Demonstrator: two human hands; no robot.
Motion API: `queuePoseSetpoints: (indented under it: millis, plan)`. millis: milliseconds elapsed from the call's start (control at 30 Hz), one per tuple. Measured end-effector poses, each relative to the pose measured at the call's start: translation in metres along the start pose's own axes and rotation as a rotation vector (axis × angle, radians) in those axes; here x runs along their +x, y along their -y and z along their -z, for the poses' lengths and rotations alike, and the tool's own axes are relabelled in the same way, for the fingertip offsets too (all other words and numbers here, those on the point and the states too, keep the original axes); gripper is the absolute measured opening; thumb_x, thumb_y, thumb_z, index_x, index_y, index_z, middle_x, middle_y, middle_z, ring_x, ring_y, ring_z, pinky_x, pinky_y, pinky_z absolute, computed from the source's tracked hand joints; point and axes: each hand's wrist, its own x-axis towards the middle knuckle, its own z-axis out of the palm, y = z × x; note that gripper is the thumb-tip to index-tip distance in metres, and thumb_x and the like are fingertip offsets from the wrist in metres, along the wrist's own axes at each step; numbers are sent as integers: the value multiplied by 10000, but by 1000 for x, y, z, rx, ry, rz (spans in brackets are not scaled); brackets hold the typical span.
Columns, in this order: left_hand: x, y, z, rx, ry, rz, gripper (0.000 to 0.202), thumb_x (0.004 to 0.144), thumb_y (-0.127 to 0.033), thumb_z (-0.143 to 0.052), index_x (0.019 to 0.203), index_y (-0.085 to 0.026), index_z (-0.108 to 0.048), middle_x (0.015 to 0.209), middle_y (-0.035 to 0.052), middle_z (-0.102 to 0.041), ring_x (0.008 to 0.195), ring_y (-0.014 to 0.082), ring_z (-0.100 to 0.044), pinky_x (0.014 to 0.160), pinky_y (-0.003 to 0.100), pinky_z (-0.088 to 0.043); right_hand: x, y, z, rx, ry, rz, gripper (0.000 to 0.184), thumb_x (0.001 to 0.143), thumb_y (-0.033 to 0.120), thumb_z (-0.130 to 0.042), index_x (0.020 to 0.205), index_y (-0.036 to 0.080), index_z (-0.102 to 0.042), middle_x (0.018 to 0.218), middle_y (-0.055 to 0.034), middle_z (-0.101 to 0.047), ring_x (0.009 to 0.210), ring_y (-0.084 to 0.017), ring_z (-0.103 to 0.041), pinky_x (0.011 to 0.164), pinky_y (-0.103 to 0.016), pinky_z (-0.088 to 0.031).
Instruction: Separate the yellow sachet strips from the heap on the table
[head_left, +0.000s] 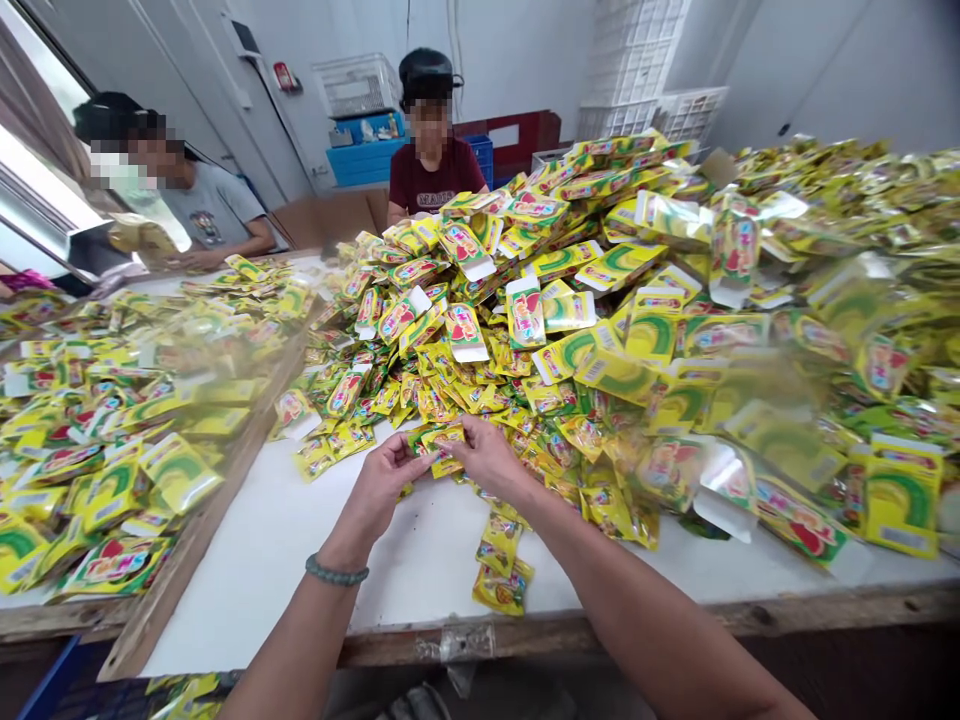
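Note:
My left hand (pixel 382 480), with a green bead bracelet (pixel 336 571) at the wrist, pinches a small yellow sachet (pixel 441 437) over the white table top (pixel 262 560). From the other side my right hand (pixel 491 458) has its fingers closed on the same sachet; whether it is one sachet or two joined ones is hard to tell. Just beyond both hands lies a heap of small yellow sachets (pixel 450 390). Flat yellow-and-green boxes (pixel 525 312), several with open white flaps, are piled above them. A short strip of sachets (pixel 501 585) lies beneath my right forearm.
A wooden divider (pixel 247 450) separates another pile of yellow boxes (pixel 112 490) on the left. Across the table sits a person in a dark red shirt (pixel 442 178); another in a grey shirt (pixel 214 210) is at the left. White crates (pixel 630 60) stand behind.

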Motion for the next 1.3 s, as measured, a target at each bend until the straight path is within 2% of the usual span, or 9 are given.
queuePoseSetpoints:
  millis: [167,367,567,633,800,967,1100,1167,1300]
  plan:
    - [-2,0,-4,-129,-68,42,322,516,-191,-857,767,-176,-657,736,-34,-638,637,89,-568,593,193,-441,-1,1,-1,28,3,12,205,790,343,-623,928,192,-619,575,71,-419,539,-110,-379,522,-218,-291]
    - [-3,-2,-5,-267,-86,138,286,568,-299,-853,744,-166,-670,742,3,-671,652,118,-601,619,226,-496,-2,5,-1,163,-31,40,196,740,362,-664,794,206,-560,561,74,-413,539,-105,-378,512,-217,-293]
    - [3,6,-10,-349,-106,166,320,509,-287,-871,734,-184,-668,706,24,-693,649,178,-638,629,306,-533,-3,14,-1,713,165,-80,438,617,488,-766,823,213,-494,725,28,-618,646,-141,-570,649,-278,-483]
    - [3,9,-12,-320,-142,112,354,493,-319,-884,732,-182,-661,695,12,-691,642,170,-636,625,296,-530,-2,12,-2,657,126,-87,421,622,475,-758,814,214,-489,672,43,-588,598,-126,-534,602,-255,-455]
    - [4,13,-14,-162,-228,-68,369,551,-410,-856,759,-175,-660,712,-3,-688,679,146,-631,683,268,-511,-1,5,-1,107,-77,0,195,764,387,-634,809,217,-552,531,78,-413,496,-103,-355,483,-222,-260]
    - [3,13,-15,-81,-250,-108,359,593,-432,-827,793,-184,-663,693,-17,-664,656,143,-605,660,264,-486,-1,4,4,87,3,-16,214,776,364,-616,918,206,-587,543,84,-400,494,-107,-350,485,-221,-267]
    - [-1,8,-15,0,-177,-101,314,658,-434,-796,695,-184,-610,581,-56,-555,544,96,-491,522,215,-384,-1,5,4,-27,-50,25,120,785,283,-585,881,215,-564,555,72,-432,527,-118,-387,525,-230,-290]
    - [0,5,-15,25,-150,-89,313,612,-387,-834,702,-178,-618,586,-55,-562,539,90,-487,515,209,-376,-1,6,2,45,-71,-2,129,776,293,-601,869,218,-553,558,69,-452,528,-119,-407,527,-230,-308]
    - [11,-8,-14,-64,-150,-68,366,505,-343,-875,728,-180,-635,608,-39,-606,568,108,-547,573,225,-444,0,11,2,533,25,-62,367,730,409,-688,993,196,-547,757,16,-626,663,-141,-565,605,-244,-442]
